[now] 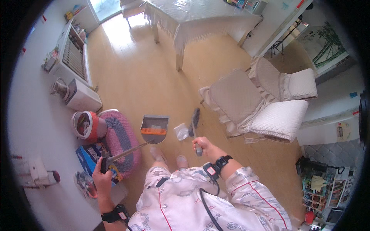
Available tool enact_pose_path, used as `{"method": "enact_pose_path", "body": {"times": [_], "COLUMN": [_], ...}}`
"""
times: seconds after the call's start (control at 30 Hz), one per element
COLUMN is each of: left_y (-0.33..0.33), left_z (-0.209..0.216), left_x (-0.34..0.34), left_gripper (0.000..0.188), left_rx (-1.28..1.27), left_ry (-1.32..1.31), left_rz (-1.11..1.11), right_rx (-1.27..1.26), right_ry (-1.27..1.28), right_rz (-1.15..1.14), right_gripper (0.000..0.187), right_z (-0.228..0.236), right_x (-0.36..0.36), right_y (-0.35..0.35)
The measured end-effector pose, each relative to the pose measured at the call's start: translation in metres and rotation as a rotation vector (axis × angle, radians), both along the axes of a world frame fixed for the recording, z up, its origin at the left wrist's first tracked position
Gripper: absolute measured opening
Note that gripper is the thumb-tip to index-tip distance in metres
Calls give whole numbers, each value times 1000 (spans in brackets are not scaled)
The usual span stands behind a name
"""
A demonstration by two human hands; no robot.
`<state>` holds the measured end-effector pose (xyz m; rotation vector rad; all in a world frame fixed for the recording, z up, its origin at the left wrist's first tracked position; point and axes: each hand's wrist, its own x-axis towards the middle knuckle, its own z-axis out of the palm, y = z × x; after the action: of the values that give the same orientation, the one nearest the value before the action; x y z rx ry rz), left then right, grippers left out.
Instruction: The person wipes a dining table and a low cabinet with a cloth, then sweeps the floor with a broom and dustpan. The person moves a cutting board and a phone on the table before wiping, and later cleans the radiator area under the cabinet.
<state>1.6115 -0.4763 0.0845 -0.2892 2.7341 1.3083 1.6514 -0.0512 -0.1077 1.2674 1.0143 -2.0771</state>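
My left hand (103, 178) is closed round the handle end of a long-handled dustpan (154, 139). Its grey pan with an orange comb strip rests on the wood floor ahead of my feet, and some pale debris seems to lie in it. In my right hand (204, 148) is the grey handle of a broom (195, 118), whose dark bristles touch the floor. Between the broom head and the dustpan lies a crumpled, whitish, see-through piece of plastic (181, 132), close beside the bristles.
Left of the dustpan lies a pink and grey oval rug (122, 135). A lined trash bin (101, 127), a white box-shaped bin (85, 97) and a blue box (87, 156) stand along the left wall. Covered chairs (235, 96) are at right; a cloth-covered table (200, 21) stands ahead.
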Motion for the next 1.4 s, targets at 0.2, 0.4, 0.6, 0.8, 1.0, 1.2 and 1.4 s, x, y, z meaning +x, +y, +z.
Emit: {"method": "enact_pose_path", "body": {"times": [0.2, 0.4, 0.6, 0.8, 1.0, 1.2, 1.4], "left_y": [-17, -34, -34, -34, -19, -6, 20], "left_z": [1, -16, -56, -85, -97, -97, -102], "left_x": [-139, -272, -361, -410, -421, -433, -450], "left_gripper": [57, 55, 53, 49, 49, 46, 36], "left_rx": [38, 42, -38, -23, -60, -155, -213], "left_ry": [99, 101, 76, 124, 106, 89, 75], "left_rz": [-151, -307, -306, -348, -264, -238, -183], "right_rx": [-187, 253, 465, 350, 149, 98, 264], "right_ry": [18, -6, -348, -367, -104, -20, 82], "right_rz": [-58, 82, 118, -33, -28, -63, -194], "right_gripper": [12, 15, 31, 4, 11, 6, 15], "right_z": [-9, 66, 106, 21, 6, 46, 88], "right_x": [-92, -48, 21, -7, -110, -178, -207], "right_y": [18, 18, -42, -71, -104, -39, 45]}}
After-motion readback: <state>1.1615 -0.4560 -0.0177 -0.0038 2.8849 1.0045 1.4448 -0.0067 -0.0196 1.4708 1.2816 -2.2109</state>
